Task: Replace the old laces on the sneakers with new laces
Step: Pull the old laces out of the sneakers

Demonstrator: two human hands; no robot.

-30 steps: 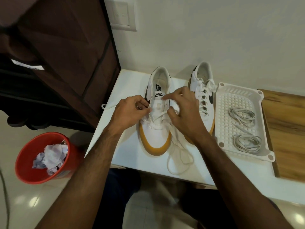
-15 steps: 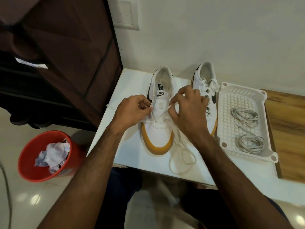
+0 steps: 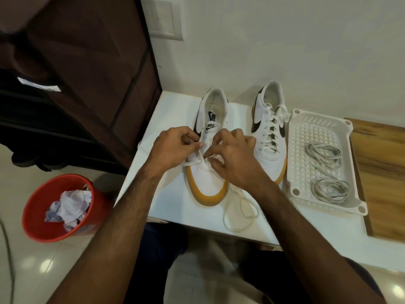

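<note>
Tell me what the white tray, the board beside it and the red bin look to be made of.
White tray: likely moulded plastic, matte, with a perforated grid floor and rounded rim.
Board: wood or wood-look laminate, brown grain streaks, low sheen; cannot tell which.
Red bin: probably plastic, smooth, uniformly coloured thin wall, with crumpled paper inside.

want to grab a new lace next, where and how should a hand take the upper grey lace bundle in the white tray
Take the upper grey lace bundle across the middle of its coil, where the strands run together, pinching from above. It lies flat and loose on the white tray's perforated floor, apart from the lower bundle, and the low rim leaves the top open. The right hand is nearer.
</note>
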